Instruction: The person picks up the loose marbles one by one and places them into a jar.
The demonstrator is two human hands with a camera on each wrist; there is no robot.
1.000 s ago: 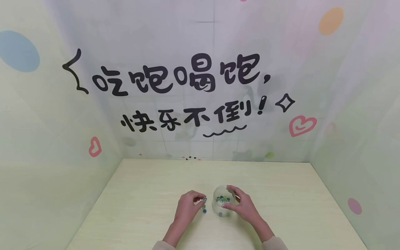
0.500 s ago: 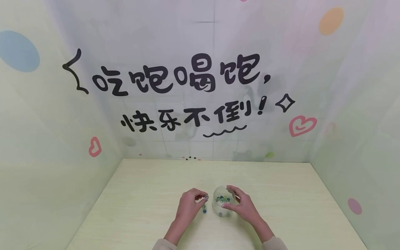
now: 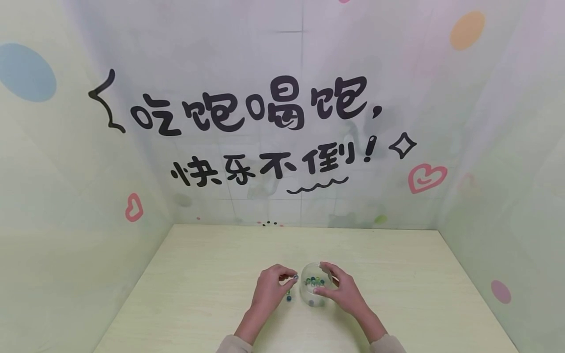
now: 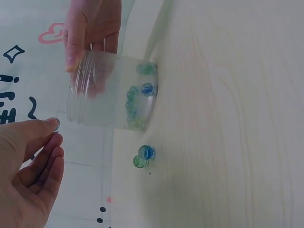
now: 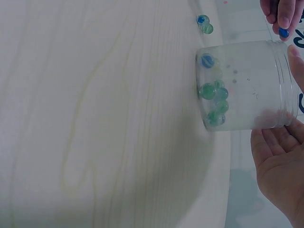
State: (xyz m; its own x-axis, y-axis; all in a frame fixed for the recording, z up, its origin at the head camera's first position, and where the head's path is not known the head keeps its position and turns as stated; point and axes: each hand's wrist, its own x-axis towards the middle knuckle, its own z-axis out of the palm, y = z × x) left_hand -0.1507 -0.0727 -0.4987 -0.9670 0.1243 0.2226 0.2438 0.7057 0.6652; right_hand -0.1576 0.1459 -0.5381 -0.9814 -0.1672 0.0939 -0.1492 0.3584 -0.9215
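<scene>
Between thumb and fingertips, my left hand pinches a blue marble, just left of the mouth of a clear plastic jar. My right hand grips the jar round its upper right side, thumb toward me. The jar stands upright on the table, its mouth uncovered, with several green and blue marbles at the bottom. Beside it on the left, a blue marble and a green marble lie close together on the wood. In the right wrist view, the pinched marble shows near the jar's threaded rim.
The pale wooden table ends at a back wall printed with black characters and hearts. Patterned side walls enclose it on the left and right.
My left hand has lifted the pinched marble from beside the loose ones and moved it up and right, toward the jar's mouth. The right hand and jar have stayed in place.
</scene>
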